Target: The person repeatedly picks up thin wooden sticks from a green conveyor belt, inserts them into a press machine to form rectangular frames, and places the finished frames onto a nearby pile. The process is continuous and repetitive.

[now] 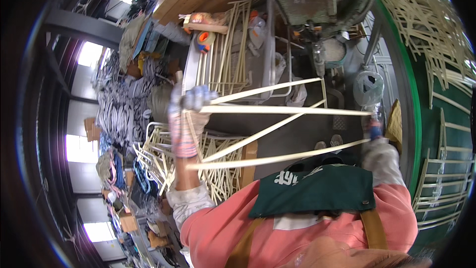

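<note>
A cream-coloured frame of thin bars (287, 110) is stretched across in front of me, some of its bars crossing at a slant. My left hand (191, 104), in a striped knit glove, is closed around the frame's left end. At the opposite end my right hand (375, 131), also gloved and slightly blurred, grips the bars; its fingertips are partly hidden. Just beyond the frame stands a green-grey machine (302, 2) with a narrow metal head (318, 54). One upper corner of the frame lies just below that head.
Loose cream bars (233, 44) and an orange-cored tape roll (205, 39) lie on the table ahead left. A heap of bars (225, 171) fills the space by my left arm. More frames (446, 168) lie on a green surface at right. A plastic-wrapped bundle (368, 88) stands near my right hand.
</note>
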Available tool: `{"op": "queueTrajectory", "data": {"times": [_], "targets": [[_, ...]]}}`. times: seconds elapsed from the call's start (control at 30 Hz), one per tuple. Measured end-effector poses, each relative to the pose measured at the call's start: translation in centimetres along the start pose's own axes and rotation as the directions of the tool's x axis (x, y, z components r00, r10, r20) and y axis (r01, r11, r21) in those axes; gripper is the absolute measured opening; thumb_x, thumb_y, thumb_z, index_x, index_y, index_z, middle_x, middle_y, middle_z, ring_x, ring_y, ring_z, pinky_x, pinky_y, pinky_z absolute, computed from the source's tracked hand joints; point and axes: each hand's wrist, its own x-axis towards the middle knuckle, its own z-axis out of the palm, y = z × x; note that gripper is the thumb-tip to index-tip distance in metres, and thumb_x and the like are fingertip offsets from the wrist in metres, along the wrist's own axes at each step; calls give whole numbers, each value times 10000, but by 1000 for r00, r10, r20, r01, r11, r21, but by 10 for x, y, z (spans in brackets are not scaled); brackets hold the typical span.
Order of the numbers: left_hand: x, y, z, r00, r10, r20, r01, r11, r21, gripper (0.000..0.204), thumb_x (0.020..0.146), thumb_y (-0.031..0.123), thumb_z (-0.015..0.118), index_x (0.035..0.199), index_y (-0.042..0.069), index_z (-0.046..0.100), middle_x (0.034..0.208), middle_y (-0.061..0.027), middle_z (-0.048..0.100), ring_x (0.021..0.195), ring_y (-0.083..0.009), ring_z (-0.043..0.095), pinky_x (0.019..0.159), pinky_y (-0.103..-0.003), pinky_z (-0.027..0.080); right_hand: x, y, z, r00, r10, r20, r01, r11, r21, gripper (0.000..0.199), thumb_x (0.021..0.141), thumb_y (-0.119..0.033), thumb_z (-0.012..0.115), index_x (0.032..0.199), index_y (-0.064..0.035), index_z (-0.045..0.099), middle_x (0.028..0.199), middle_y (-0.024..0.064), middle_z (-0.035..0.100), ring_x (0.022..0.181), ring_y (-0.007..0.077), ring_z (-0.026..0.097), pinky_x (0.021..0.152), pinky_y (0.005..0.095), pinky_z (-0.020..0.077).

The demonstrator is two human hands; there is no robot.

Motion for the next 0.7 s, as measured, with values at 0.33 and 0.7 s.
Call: {"op": "queueTrajectory", "data": {"times": [0.33, 0.7], "targets": [[40, -178, -95, 946, -175, -272, 283, 857, 431, 464, 908, 466, 510, 694, 59, 570, 670, -60, 575, 643, -169, 560, 641, -302, 454, -381, -427, -148, 146, -668, -729, 821, 493, -287, 431, 786, -214, 648, 1165, -50, 528, 976, 48, 565, 773, 138, 548, 606, 259, 450], [68, -251, -96, 827, -328, -456, 509, 782, 359, 411, 846, 432, 631, 712, 43, 625, 584, -31, 588, 477, -111, 540, 439, -236, 405, -314, -388, 275, 440, -806, 396, 84, -402, -912, 215, 711, -51, 673, 909, -23, 595, 829, 104, 586, 729, 245, 588, 647, 338, 488]]}}
